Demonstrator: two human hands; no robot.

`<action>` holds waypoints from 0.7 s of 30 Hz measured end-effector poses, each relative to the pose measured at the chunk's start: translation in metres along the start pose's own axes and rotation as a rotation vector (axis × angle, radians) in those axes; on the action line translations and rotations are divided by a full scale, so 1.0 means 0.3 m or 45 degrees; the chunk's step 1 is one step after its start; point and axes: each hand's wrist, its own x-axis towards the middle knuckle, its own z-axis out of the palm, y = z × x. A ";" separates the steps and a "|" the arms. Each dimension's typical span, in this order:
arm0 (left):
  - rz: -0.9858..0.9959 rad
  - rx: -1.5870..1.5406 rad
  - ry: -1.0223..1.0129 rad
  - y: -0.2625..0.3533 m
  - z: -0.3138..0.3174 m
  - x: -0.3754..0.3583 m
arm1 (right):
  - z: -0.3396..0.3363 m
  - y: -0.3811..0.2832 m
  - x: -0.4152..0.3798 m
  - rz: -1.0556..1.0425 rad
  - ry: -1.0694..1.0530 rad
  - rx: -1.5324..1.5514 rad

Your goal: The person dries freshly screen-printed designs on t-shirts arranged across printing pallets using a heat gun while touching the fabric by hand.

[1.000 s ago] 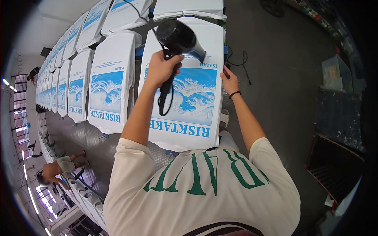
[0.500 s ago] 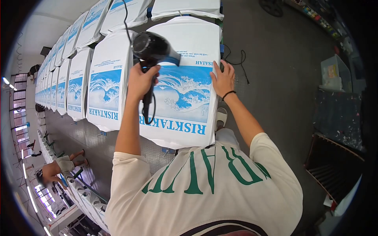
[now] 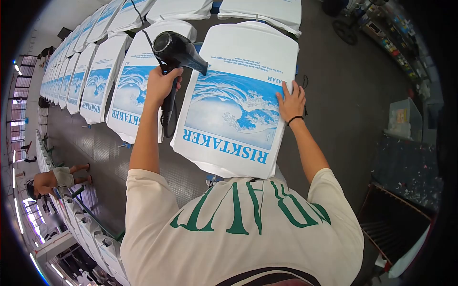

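My left hand [image 3: 163,86] is wrapped round the handle of a black hair dryer [image 3: 180,50]. The dryer's nozzle points right, over the upper left part of the blue wave print [image 3: 234,107] on a white T-shirt [image 3: 238,45]. This shirt is stretched flat over a board, with blue "RISKTAKER" lettering below the picture. On its right edge rests my right hand [image 3: 292,102], fingers spread, beside the small blue text. A dark band circles that wrist. From the dryer a black cord [image 3: 142,24] runs up and away.
More printed white T-shirts [image 3: 98,83] lie on boards in long rows to the left. Another person [image 3: 55,181] bends over a second row at lower left. At right stand a clear plastic bin [image 3: 403,119] and a dark rack [image 3: 391,221].
The hair dryer has moved left relative to the shirt, from over the print's middle to its upper left edge. My right hand stays on the shirt's right edge. The whole view has shifted.
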 end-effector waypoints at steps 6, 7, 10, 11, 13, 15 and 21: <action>-0.055 -0.019 -0.040 -0.028 -0.071 -0.122 | 0.016 0.006 -0.058 0.114 -0.023 0.259; -0.045 -0.007 -0.015 -0.039 -0.081 -0.147 | 0.019 0.008 -0.079 0.132 -0.007 0.375; -0.082 -0.011 -0.034 -0.074 -0.144 -0.229 | 0.021 -0.002 -0.173 0.128 0.034 0.443; -0.106 -0.052 -0.079 -0.087 -0.168 -0.260 | 0.014 -0.015 -0.209 0.156 0.045 0.509; -0.089 -0.016 -0.054 -0.105 -0.195 -0.341 | 0.009 -0.039 -0.284 0.147 0.060 0.515; -0.086 0.049 -0.031 -0.138 -0.222 -0.412 | 0.018 -0.049 -0.350 0.202 0.048 0.564; -0.172 0.011 -0.054 -0.195 -0.273 -0.577 | 0.045 -0.089 -0.476 0.264 0.098 0.670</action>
